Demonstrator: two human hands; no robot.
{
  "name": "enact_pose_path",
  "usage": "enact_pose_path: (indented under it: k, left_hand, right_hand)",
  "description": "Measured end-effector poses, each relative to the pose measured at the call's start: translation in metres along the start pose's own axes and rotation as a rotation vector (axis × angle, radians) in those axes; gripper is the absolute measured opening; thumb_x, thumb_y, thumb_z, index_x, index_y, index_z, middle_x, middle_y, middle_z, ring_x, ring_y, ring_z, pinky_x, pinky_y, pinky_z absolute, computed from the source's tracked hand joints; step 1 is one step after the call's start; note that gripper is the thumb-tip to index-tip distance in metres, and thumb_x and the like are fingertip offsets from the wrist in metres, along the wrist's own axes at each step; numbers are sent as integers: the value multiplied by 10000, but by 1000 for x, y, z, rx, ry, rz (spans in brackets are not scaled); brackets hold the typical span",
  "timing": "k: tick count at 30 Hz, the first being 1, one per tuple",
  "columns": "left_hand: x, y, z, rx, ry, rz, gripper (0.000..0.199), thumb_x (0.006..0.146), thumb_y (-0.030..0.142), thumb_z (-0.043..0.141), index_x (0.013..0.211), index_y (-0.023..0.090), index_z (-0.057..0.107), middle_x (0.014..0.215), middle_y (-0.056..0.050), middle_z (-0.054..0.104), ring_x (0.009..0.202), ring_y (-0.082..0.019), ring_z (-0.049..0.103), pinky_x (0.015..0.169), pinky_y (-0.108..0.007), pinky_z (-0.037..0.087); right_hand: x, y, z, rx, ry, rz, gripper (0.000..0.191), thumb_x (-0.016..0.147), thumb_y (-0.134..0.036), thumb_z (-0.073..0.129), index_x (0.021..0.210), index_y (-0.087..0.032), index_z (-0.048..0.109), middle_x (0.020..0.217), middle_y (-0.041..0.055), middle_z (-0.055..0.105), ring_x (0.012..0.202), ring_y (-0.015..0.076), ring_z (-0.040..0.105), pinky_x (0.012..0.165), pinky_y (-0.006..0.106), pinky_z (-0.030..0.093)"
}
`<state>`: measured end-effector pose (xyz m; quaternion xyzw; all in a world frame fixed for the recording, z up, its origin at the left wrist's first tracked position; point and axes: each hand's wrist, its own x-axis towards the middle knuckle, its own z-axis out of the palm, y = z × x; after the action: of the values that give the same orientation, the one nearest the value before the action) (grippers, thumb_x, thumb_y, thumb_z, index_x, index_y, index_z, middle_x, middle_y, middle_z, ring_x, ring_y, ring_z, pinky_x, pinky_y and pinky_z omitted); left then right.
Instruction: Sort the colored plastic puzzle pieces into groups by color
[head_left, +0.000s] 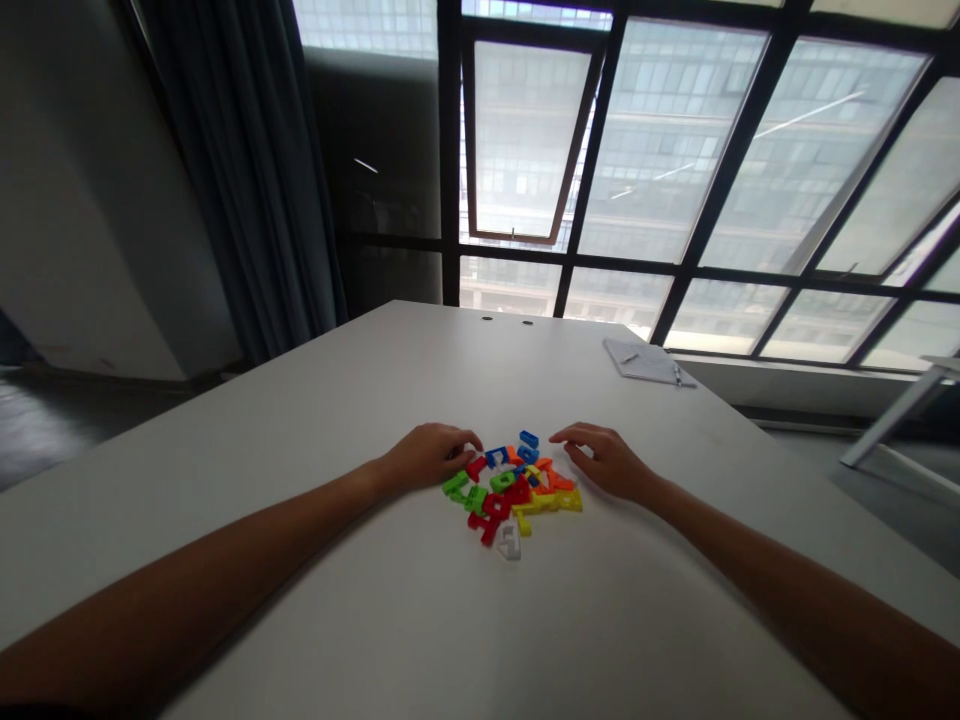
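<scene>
Red, blue, green, orange and yellow plastic pieces (514, 490) lie in one loose, overlapping heap on the white table (300, 470), between the two forearms. They are flat and blocky, with notched, letter-like outlines. A clear piece (509, 541) sits apart at the heap's near edge, just beside the red ones. Green pieces gather on the left side, yellow ones along the right and near side, and blue ones at the far end.

The left hand (429, 457) rests palm down at the heap's left side, its fingers curled and apart from one another, their tips just beside a red piece (475, 467); whether they touch it is hard to tell. The right hand (604, 460) mirrors it on the other side, fingers loosely curved and reaching toward the orange pieces (555, 482), with a narrow gap left between them. Neither hand is clamped on anything.

Further along the table, toward its far right edge, lies a white notepad (645, 361) with a pen (677, 374) on it. Two small round holes (506, 321) mark the far edge. Beyond stand a dark-framed window (675, 170) with one pane tilted open (529, 140) and a dark curtain (247, 150) to its left.
</scene>
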<state>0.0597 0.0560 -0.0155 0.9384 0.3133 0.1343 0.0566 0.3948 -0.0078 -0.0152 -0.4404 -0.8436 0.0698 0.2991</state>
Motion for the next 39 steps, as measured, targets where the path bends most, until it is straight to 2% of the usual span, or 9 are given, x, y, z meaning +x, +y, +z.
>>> enact_pose_path:
  k: [4, 9, 17, 20, 22, 25, 29, 34, 39]
  left_hand:
    - [3, 1, 1, 13, 17, -31, 259, 981, 345, 507, 1128, 291, 713, 863, 12, 740, 757, -162, 656, 654, -246, 409]
    - [3, 2, 3, -9, 16, -62, 263, 978, 353, 502, 1141, 300, 702, 861, 15, 739, 766, -165, 658, 653, -249, 410]
    - [4, 1, 4, -77, 30, -112, 242, 967, 351, 524, 1103, 296, 717, 775, 26, 711, 700, -161, 644, 604, -252, 406]
    - [7, 6, -2, -169, 130, -147, 277, 968, 349, 542, 1196, 273, 680, 837, 13, 724, 689, -152, 655, 616, -247, 456]
    - [9, 16, -8, -208, 239, -134, 353, 965, 360, 572, 1305, 272, 613, 947, -1, 731, 705, -146, 665, 634, -248, 493]
    - [10, 35, -14, -217, 340, -36, 476, 933, 393, 663, 1384, 296, 547, 1091, -12, 717, 752, -142, 676, 646, -248, 520]
    - [4, 55, -10, -204, 372, 115, 311, 966, 441, 647, 1210, 249, 652, 1024, -16, 732, 781, -135, 682, 672, -232, 517]
    - [-1, 60, -4, -120, 392, 164, 287, 992, 458, 607, 1113, 212, 694, 946, -29, 746, 775, -141, 676, 688, -240, 503]
    - [-1, 61, -5, -71, 346, 123, 331, 999, 494, 575, 1091, 208, 713, 953, -41, 758, 797, -162, 685, 705, -262, 507]
  right_hand:
    - [24, 10, -5, -7, -169, -130, 408, 940, -94, 481, 1215, -263, 731, 1205, 72, 731, 1022, 210, 711, 890, 372, 585]
    - [47, 24, 4, 8, -226, -154, 407, 927, -118, 534, 1247, -279, 727, 1265, 76, 716, 1090, 225, 698, 899, 357, 579]
    - [55, 31, 16, 35, -191, 71, 211, 825, -242, 703, 1022, -206, 770, 956, 56, 772, 824, 197, 694, 778, 321, 554]
    - [55, 17, 11, 176, -89, 204, 193, 808, -269, 722, 983, -197, 760, 932, 59, 767, 796, 198, 678, 771, 341, 544]
    - [53, -1, 9, 391, -50, 300, 233, 822, -325, 720, 1009, -189, 754, 961, 70, 758, 815, 200, 671, 765, 347, 542]
    - [44, -37, 9, 821, -130, 421, 322, 823, -418, 738, 1035, -176, 751, 968, 70, 736, 815, 185, 658, 743, 329, 534]
    - [27, -71, 15, 1096, -139, 523, 395, 760, -476, 808, 998, -166, 754, 873, 42, 706, 742, 147, 617, 703, 291, 506]
    - [17, -74, 15, 865, -78, 490, 353, 862, -486, 688, 981, -158, 746, 772, 29, 690, 693, 154, 616, 673, 297, 511]
    - [13, -68, 13, 404, 147, 114, 241, 898, -363, 665, 1083, -216, 710, 970, 66, 749, 784, 195, 677, 705, 331, 565]
